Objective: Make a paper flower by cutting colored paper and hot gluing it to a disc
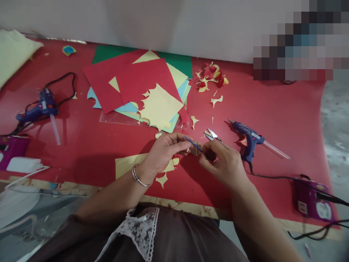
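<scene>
In the head view my left hand (166,150) is closed in a pinch near the middle of the table. A small pale bit shows at its fingertips, but what it holds is mostly hidden. My right hand (222,160) grips the lower end of a thin blue stick (193,143), whose other end reaches over to my left fingertips. Behind the stick sits a small grey-brown block (196,149). Scissors (213,134) point away from me just beyond my right hand, their handles hidden by it. Cut yellow paper (128,165) lies under my left wrist.
Red, green, blue and yellow sheets (147,78) are piled at the back, with a scallop-cut yellow sheet (160,107) on top. Paper scraps (211,76) lie to their right. Corded glue guns stand left (43,105) and right (249,140); purple boxes (313,200) sit near the edges.
</scene>
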Demonstrator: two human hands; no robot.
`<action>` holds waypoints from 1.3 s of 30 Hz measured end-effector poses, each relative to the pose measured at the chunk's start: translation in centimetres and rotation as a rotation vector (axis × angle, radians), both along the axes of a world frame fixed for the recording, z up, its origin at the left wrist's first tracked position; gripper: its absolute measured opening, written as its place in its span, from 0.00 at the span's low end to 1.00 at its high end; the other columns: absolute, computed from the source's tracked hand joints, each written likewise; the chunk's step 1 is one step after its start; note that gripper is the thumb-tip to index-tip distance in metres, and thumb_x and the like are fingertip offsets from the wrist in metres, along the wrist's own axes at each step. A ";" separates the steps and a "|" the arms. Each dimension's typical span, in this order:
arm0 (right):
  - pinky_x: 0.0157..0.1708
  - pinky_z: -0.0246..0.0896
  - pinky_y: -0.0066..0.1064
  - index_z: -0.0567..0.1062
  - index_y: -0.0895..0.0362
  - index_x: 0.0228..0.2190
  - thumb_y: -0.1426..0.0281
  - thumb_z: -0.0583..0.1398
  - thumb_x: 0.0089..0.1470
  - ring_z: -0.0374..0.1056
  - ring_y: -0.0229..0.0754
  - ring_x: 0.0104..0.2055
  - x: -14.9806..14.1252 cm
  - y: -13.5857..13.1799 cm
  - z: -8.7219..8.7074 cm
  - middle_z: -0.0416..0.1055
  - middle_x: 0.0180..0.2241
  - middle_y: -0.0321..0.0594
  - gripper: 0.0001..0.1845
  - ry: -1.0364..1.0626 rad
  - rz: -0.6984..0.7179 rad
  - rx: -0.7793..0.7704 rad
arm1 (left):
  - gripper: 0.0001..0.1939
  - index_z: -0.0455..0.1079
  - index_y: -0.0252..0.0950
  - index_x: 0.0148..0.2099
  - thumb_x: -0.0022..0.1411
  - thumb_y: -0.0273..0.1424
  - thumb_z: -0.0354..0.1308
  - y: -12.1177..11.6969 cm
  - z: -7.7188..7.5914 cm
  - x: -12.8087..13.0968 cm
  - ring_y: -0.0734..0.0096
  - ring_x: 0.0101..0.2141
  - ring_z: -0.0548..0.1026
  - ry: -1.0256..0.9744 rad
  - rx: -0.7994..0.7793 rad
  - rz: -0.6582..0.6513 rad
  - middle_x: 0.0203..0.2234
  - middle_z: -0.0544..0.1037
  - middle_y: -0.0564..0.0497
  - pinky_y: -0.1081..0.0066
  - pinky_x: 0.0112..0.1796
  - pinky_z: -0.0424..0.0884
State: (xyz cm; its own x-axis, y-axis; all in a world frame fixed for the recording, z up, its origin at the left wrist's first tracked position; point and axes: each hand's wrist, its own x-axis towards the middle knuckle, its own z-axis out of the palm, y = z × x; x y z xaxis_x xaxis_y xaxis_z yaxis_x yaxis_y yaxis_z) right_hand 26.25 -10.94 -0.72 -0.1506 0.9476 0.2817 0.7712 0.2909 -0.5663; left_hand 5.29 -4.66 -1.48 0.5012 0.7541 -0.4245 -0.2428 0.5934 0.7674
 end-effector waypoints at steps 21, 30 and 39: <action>0.28 0.60 0.29 0.70 0.53 0.32 0.75 0.61 0.61 0.64 0.36 0.25 -0.3 -0.4 -0.6 0.70 0.27 0.34 0.07 -0.001 0.075 0.034 | 0.11 0.73 0.37 0.41 0.61 0.32 0.72 1.4 0.3 -1.4 0.73 0.31 0.82 0.201 0.383 -0.186 0.29 0.81 0.53 0.74 0.34 0.78; 0.30 0.66 0.31 0.77 0.54 0.38 0.71 0.62 0.67 0.74 0.40 0.31 0.0 -0.6 0.0 0.80 0.33 0.39 0.04 0.102 0.084 -0.073 | 0.10 0.73 0.37 0.39 0.63 0.34 0.72 1.7 0.6 -1.6 0.75 0.31 0.75 0.222 0.460 -0.236 0.30 0.78 0.53 0.73 0.34 0.73; 0.32 0.68 0.31 0.79 0.54 0.38 0.72 0.63 0.69 0.76 0.40 0.32 0.2 -0.4 0.2 0.80 0.33 0.40 0.05 0.092 0.105 -0.035 | 0.14 0.74 0.37 0.38 0.60 0.37 0.74 2.1 0.5 -1.5 0.73 0.32 0.77 0.257 0.431 -0.268 0.31 0.80 0.51 0.72 0.35 0.74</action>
